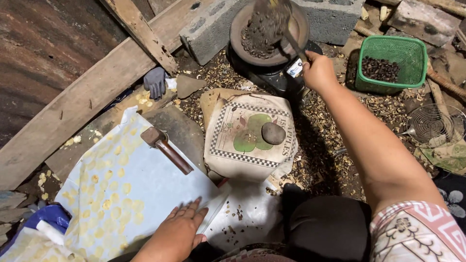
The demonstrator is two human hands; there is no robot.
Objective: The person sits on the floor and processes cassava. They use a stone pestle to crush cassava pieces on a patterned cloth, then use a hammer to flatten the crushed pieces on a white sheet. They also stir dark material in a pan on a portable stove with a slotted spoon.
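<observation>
Rough outdoor cooking shed, corrugated metal wall (pixel 43 43), concrete block (pixel 213 29), planks, husk-strewn dirt floor (pixel 320 160)

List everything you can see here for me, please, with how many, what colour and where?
Pan: one, dark brown, top centre on a black burner, holding dark seeds.
Spatula: one, metal, over the pan.
Basket: one, green, top right, with dark seeds inside.
Wire skimmer: one, silvery, right edge.
Cloth sack: one, cream with a chequered border, centre.
Stone: one, grey, on the sack.
Hammer: one, brown, on the plastic sheet.
Plastic sheet: one, pale blue, lower left, dotted with flat yellow discs.
Glove: one, grey, upper left.
Concrete block: one, grey, behind the pan.
Left hand: flat on the sheet.
Right hand: gripping the spatula.
</observation>
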